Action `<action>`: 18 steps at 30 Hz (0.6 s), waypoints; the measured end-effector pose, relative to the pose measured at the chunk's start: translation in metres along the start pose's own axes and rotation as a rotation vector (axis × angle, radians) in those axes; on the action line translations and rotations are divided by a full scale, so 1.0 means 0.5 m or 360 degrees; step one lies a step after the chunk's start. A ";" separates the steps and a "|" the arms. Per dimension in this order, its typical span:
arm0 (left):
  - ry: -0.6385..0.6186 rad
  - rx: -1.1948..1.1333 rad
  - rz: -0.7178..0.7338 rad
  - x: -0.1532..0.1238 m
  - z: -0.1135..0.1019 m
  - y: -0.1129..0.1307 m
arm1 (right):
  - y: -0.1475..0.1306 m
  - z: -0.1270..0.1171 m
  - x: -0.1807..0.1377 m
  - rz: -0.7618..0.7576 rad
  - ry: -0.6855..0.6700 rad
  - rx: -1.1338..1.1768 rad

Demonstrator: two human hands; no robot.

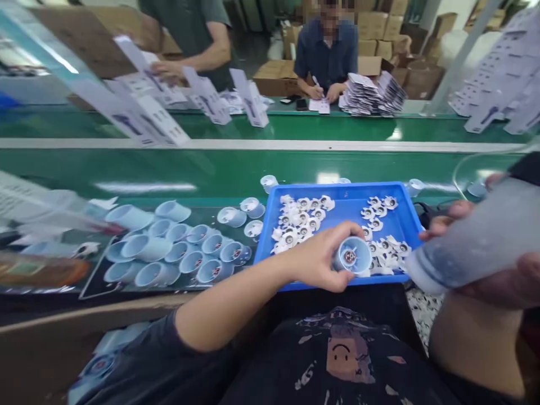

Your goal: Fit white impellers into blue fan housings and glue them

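Note:
My left hand (320, 260) is closed round a small pale-blue cup-shaped part (353, 255) with a motor hub showing inside it, held over the near edge of a blue tray (352, 198). The tray holds several small white fan blades (300, 220). My right hand (498, 264) grips a large grey cylindrical tool (476, 242), blurred by motion, its tip pointing left toward the cup. Left of the tray, several pale-blue cups (177, 247) lie on a dark mat.
A green conveyor belt (261, 163) runs across beyond the tray. On its far side two people work: one handles white cartons (206, 98), another writes beside stacked cards (371, 93). Cardboard boxes (379, 25) fill the background. White cartons hang at the right (502, 84).

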State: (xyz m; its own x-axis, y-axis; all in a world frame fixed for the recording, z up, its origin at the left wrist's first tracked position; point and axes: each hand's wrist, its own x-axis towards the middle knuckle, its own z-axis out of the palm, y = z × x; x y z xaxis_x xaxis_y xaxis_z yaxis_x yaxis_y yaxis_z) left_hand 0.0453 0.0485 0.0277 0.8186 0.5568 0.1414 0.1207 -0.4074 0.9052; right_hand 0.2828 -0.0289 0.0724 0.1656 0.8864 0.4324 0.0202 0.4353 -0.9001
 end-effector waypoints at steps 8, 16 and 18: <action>-0.0014 0.0551 0.0111 0.036 0.094 0.036 | -0.022 0.083 0.014 0.0089 -0.0031 0.0316; 0.0027 0.0539 0.0142 0.037 0.105 0.045 | -0.028 0.081 -0.001 0.0154 -0.0094 0.0347; 0.0033 0.0538 0.0151 0.036 0.107 0.050 | -0.028 0.084 0.002 0.0133 -0.0064 0.0406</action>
State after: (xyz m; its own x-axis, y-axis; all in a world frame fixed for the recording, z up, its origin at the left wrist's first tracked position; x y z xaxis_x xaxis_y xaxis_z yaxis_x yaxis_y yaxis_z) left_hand 0.0930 0.0097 0.0314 0.8240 0.5179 0.2298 0.2264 -0.6727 0.7044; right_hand 0.2415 -0.0273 0.0876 0.1166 0.9242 0.3638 -0.2417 0.3817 -0.8921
